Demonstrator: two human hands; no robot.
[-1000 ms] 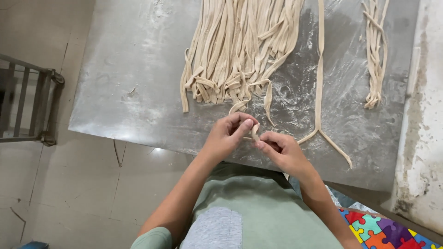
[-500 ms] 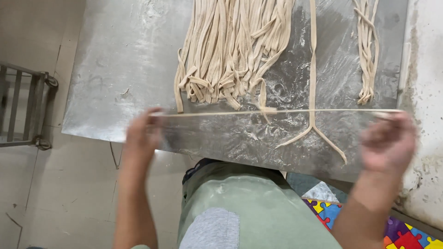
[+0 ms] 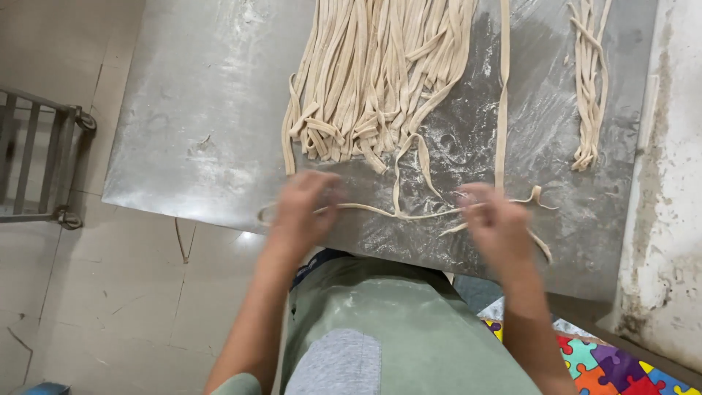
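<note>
dough strip (image 3: 395, 214) btwn left hand (image 3: 303, 212) & right hand (image 3: 497, 227), both pinching its ends, over floured table (image 3: 197, 132)

- Table (image 3: 205, 139): dull sheet metal, scuffed, flour-dusted (faint sheen).
- Dough strips (image 3: 373, 80): soft, matt, pale beige.
- Floor (image 3: 139, 292): smooth tiles.

**Hands drawn in, strip gone slack**

Left hand (image 3: 303, 208) and right hand (image 3: 493, 223): previously spread wide, now closer together. Long pale dough strip (image 3: 398, 214): previously stretched taut and straight, now sagging in loose curves onto the floured steel surface (image 3: 205, 124).
</note>
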